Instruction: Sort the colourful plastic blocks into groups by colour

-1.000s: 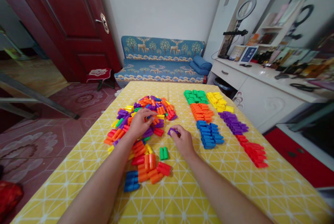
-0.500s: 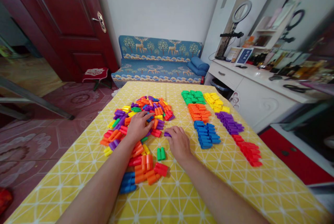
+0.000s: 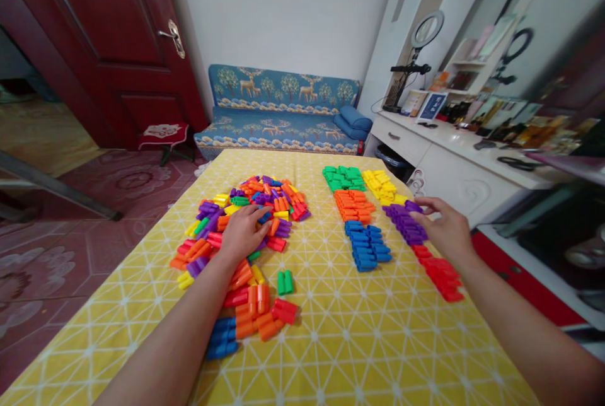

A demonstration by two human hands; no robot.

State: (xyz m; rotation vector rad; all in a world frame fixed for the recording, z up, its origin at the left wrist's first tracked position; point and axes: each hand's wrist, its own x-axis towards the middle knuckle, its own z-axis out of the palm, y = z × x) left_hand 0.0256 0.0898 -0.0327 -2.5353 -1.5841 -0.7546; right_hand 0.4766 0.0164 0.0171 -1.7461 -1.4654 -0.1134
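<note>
My left hand (image 3: 244, 231) rests over the mixed heap of coloured plastic pieces (image 3: 278, 195), its fingers bent around a blue piece (image 3: 265, 217). At the right, my right hand (image 3: 442, 226) pinches a purple piece (image 3: 413, 206) at the upper edge of the purple group (image 3: 405, 224). Beside that group lie green (image 3: 344, 178), yellow (image 3: 382, 187), orange (image 3: 352, 206), blue (image 3: 366, 246) and red (image 3: 439, 275) groups. Two green pieces (image 3: 285, 282) lie side by side between the heap and the groups.
A yellow patterned cloth (image 3: 331, 343) covers the table. Orange pieces (image 3: 250, 318) and blue pieces (image 3: 221, 338) sit near my left forearm. Beyond the table stands a blue sofa (image 3: 278, 122); a white dresser (image 3: 454, 160) is at the right, a red stool (image 3: 163, 133) at the left.
My right hand has moved from the middle of the table to the purple group on the right, carrying the purple piece. My left hand has stayed over the heap. The view has shifted slightly.
</note>
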